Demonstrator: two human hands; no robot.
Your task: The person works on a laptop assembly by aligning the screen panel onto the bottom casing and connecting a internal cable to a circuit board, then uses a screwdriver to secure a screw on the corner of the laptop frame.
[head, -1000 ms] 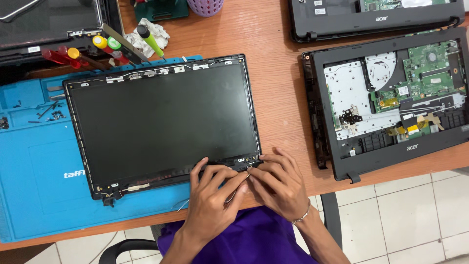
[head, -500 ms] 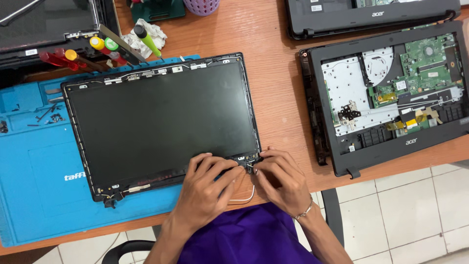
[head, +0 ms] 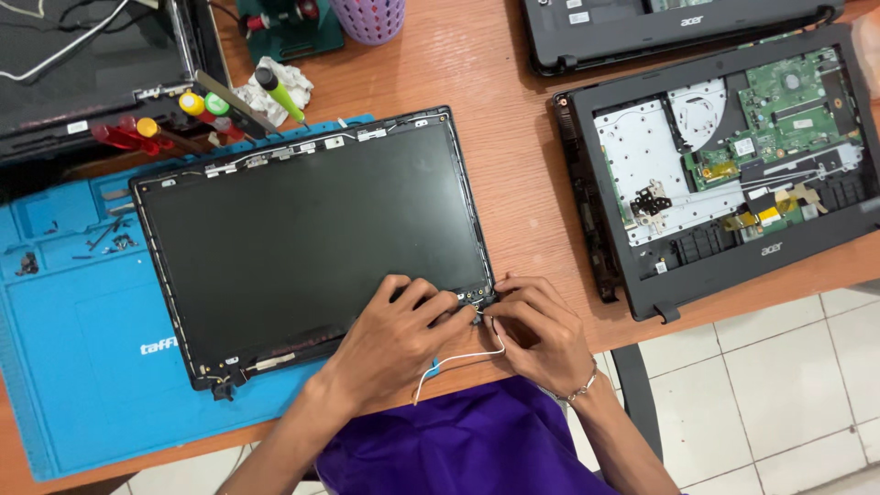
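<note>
Here the laptop screen panel (head: pixel 312 234) lies flat, partly on the blue work mat (head: pixel 82 367) and partly on the wooden table (head: pixel 513 110). Both hands meet at its near right corner. The left hand (head: pixel 390 339) rests on the panel's lower edge, fingers curled together at the corner hinge. The right hand (head: pixel 541 330) sits just beside it, fingertips pinched on a thin white cable (head: pixel 458 356) that loops down toward the person's purple clothing (head: pixel 458 449). To the right, well apart, lies an opened laptop base (head: pixel 724 165) with its green circuit board exposed. Screwdrivers (head: pixel 174 115) lie beyond the panel's far left corner.
</note>
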